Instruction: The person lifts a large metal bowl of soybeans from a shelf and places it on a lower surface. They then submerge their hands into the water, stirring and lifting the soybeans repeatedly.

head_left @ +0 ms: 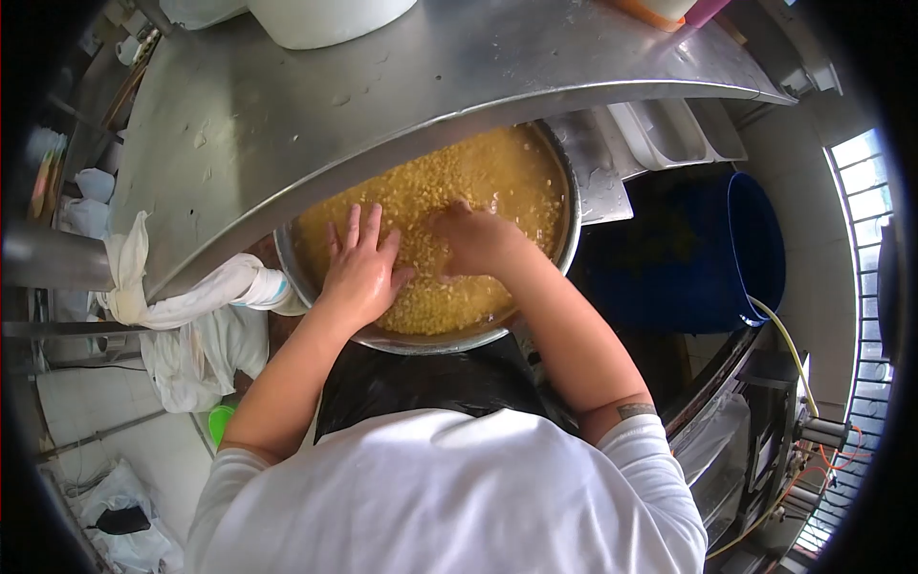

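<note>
A large round metal basin holds cloudy yellowish water and many pale yellow kernels that look like corn. My left hand lies over the left side of the basin, wet, its fingers spread and pointing away from me. No object is held in it. To the right, my right hand dips into the water among the kernels. Its fingertips are under the surface and blurred, so their grip is hidden. The far left part of the basin sits beneath the edge of a steel table.
The steel table overhangs the basin and carries a white tub. A blue barrel and metal trays stand at the right. White plastic bags hang at the left, near a knotted cloth. A hose runs down the right.
</note>
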`<action>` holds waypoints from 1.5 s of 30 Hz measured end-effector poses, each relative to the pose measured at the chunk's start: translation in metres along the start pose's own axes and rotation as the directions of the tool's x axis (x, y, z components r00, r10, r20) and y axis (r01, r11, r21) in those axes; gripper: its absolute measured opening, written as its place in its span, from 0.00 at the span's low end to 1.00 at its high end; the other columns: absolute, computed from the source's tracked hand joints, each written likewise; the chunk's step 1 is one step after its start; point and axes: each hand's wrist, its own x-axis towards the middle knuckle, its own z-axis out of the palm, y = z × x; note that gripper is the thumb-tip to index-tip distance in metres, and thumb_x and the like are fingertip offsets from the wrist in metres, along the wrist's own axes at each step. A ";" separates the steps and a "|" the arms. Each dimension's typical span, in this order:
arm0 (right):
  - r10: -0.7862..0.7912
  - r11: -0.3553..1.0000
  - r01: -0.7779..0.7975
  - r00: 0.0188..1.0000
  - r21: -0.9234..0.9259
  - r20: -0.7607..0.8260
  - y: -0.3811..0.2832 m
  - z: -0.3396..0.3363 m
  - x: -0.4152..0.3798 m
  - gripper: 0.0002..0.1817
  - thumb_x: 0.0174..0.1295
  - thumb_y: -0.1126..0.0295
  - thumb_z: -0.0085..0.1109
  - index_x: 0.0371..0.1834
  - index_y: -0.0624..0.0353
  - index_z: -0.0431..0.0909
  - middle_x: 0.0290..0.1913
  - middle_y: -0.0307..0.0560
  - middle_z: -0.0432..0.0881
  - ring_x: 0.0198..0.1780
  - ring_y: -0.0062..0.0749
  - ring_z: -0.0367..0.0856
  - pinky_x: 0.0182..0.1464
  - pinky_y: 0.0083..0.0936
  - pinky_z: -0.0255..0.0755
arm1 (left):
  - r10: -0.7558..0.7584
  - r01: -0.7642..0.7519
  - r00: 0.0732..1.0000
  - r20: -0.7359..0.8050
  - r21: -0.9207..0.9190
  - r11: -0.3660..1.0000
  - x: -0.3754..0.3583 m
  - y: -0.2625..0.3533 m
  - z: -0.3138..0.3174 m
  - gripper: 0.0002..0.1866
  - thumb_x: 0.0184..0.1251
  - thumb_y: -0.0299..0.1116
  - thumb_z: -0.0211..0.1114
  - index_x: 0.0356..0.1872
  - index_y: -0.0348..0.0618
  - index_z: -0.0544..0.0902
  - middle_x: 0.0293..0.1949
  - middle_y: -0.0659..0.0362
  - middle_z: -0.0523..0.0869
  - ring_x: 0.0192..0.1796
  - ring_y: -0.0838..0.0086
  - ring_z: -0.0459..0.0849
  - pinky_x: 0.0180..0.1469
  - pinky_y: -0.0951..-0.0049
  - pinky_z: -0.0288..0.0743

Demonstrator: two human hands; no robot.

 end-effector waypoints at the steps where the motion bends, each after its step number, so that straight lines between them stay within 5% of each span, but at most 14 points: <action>1: -0.049 0.988 0.034 0.994 0.150 0.101 0.009 -0.006 0.011 0.41 0.60 0.49 0.78 0.78 0.42 0.75 0.80 0.60 0.71 0.75 0.59 0.76 0.72 0.51 0.76 | 0.002 -0.002 1.000 -0.001 -0.001 1.000 -0.002 -0.002 0.001 0.30 0.72 0.46 0.74 0.68 0.38 0.81 0.82 0.37 0.64 0.85 0.35 0.55 0.81 0.24 0.52; 4: 0.039 0.981 -0.020 0.994 0.191 -0.097 0.021 -0.032 0.036 0.43 0.60 0.50 0.79 0.79 0.43 0.73 0.78 0.59 0.74 0.74 0.55 0.78 0.70 0.49 0.78 | 0.033 -0.038 0.997 -0.072 -0.067 0.997 -0.014 -0.009 0.007 0.28 0.71 0.45 0.74 0.65 0.36 0.84 0.79 0.37 0.69 0.83 0.36 0.61 0.81 0.32 0.58; 7: -0.072 0.997 0.065 0.873 -0.031 -0.482 0.046 -0.014 0.110 0.44 0.62 0.45 0.75 0.82 0.41 0.73 0.82 0.59 0.70 0.79 0.51 0.74 0.72 0.51 0.77 | 0.006 -0.024 0.987 -0.163 -0.110 0.994 -0.024 -0.017 0.007 0.26 0.72 0.45 0.74 0.60 0.34 0.86 0.74 0.38 0.75 0.79 0.37 0.67 0.79 0.39 0.63; 10: -0.096 0.995 0.068 0.838 -0.072 -0.537 0.050 -0.015 0.181 0.43 0.62 0.45 0.74 0.81 0.41 0.73 0.82 0.58 0.70 0.79 0.51 0.74 0.73 0.51 0.77 | -0.015 0.000 0.981 -0.194 -0.080 0.997 -0.034 -0.020 0.007 0.25 0.72 0.43 0.74 0.59 0.33 0.86 0.72 0.39 0.78 0.77 0.39 0.70 0.76 0.42 0.66; 14: -0.065 0.995 0.022 0.872 -0.094 -0.484 0.055 -0.004 0.240 0.43 0.62 0.45 0.74 0.81 0.43 0.74 0.82 0.57 0.70 0.79 0.51 0.74 0.73 0.50 0.76 | 0.027 -0.026 0.955 -0.295 0.007 1.000 -0.049 -0.023 0.015 0.20 0.71 0.38 0.73 0.56 0.34 0.86 0.66 0.41 0.82 0.71 0.40 0.76 0.73 0.44 0.70; 17: -0.053 0.995 0.008 0.900 -0.104 -0.432 0.058 0.011 0.259 0.42 0.62 0.45 0.73 0.80 0.43 0.74 0.82 0.56 0.71 0.79 0.51 0.75 0.73 0.50 0.76 | -0.008 -0.044 0.911 -0.412 -0.115 0.992 -0.049 -0.028 0.017 0.17 0.69 0.38 0.73 0.52 0.38 0.86 0.60 0.48 0.86 0.65 0.46 0.81 0.67 0.46 0.73; 37: -0.247 0.967 0.197 0.873 -0.159 -0.420 0.031 0.080 0.245 0.40 0.63 0.45 0.71 0.78 0.48 0.78 0.82 0.52 0.73 0.78 0.52 0.76 0.73 0.50 0.76 | -0.098 0.072 0.945 -0.312 -0.094 0.993 -0.046 -0.019 0.009 0.18 0.71 0.41 0.72 0.50 0.36 0.87 0.63 0.43 0.85 0.68 0.44 0.78 0.70 0.45 0.73; 39: -0.121 0.983 0.121 0.993 -0.137 0.008 0.023 0.065 0.224 0.33 0.66 0.48 0.65 0.71 0.53 0.85 0.75 0.53 0.81 0.72 0.53 0.82 0.72 0.48 0.77 | -0.116 0.088 0.950 -0.291 -0.107 0.990 -0.045 -0.018 0.009 0.17 0.71 0.40 0.72 0.51 0.36 0.88 0.63 0.42 0.85 0.68 0.43 0.79 0.71 0.46 0.73; 42: -0.025 0.998 0.019 0.994 0.055 0.103 0.001 0.021 0.157 0.29 0.69 0.48 0.60 0.64 0.55 0.89 0.67 0.54 0.88 0.68 0.55 0.86 0.70 0.47 0.79 | -0.130 0.094 0.952 -0.279 -0.140 0.986 -0.044 -0.019 0.010 0.18 0.72 0.40 0.72 0.51 0.35 0.88 0.64 0.42 0.84 0.68 0.42 0.79 0.71 0.46 0.73; 45: -0.112 0.984 0.090 0.984 0.156 0.135 0.004 0.021 0.143 0.34 0.68 0.45 0.60 0.65 0.62 0.86 0.65 0.64 0.87 0.66 0.58 0.86 0.71 0.46 0.77 | -0.140 0.103 0.956 -0.257 -0.154 0.983 -0.044 -0.019 0.011 0.19 0.72 0.41 0.72 0.54 0.35 0.87 0.65 0.41 0.84 0.67 0.42 0.79 0.71 0.46 0.74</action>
